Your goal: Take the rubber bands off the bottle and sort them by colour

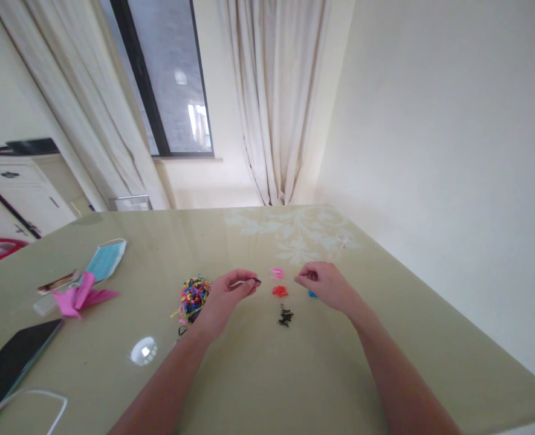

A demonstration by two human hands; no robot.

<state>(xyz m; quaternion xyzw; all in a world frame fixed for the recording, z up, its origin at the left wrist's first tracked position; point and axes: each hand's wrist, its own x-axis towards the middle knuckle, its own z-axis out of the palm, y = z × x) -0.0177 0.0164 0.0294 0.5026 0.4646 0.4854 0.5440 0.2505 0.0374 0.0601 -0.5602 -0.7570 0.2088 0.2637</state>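
My left hand point(231, 296) is closed in a pinch, a small black rubber band point(257, 280) showing at its fingertips. Beside that wrist lies a mixed heap of coloured rubber bands point(194, 296), partly covered by the hand. Across from it, my right hand point(324, 283) has thumb and forefinger pressed together; what they hold, if anything, is too small to make out. Blue rubber bands point(312, 294) peek out beneath this hand. Between the hands sit small piles of pink rubber bands point(277, 273), red rubber bands point(280, 291) and black rubber bands point(286, 315).
On the left of the glossy table point(258, 386) are a pink folded-paper bird point(82, 297), a blue face mask point(106, 261) and a dark tablet-like device point(13, 359) with a white cable point(35, 391). A wall point(453, 181) borders the right side.
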